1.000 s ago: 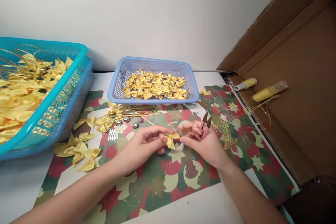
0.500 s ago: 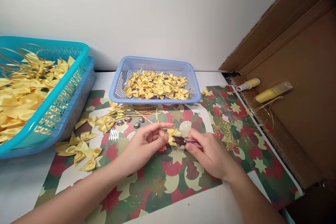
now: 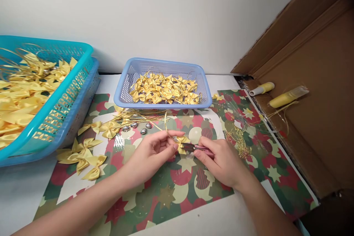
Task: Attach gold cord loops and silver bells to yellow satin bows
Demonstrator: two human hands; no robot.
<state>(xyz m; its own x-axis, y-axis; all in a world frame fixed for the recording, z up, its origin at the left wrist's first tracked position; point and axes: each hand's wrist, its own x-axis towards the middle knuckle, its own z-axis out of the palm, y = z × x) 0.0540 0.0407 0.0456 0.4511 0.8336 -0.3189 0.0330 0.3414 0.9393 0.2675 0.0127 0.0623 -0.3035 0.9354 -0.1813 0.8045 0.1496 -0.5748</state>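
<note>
My left hand pinches a yellow ribbon bow at its left side, thumb against index finger. A gold cord rises in a loop from behind those fingers. In my right hand are small snips with pinkish handles and dark blades. The blades point left and lie against the front of the bow; whether they are closed on anything is too small to tell. Left of my left hand are several silvery bells, and behind them gold cords lie in a loose bundle.
A blue basket of finished-looking bows stands at the back. Stacked baskets, a turquoise one on top, hold more bows at left. Loose bows lie at left, gold trimmings at right. Thread cones rest by the cardboard wall.
Almost nothing differs. The snips have turned slightly in my right hand, and the bow stays between my hands. The view has shifted very slightly.
</note>
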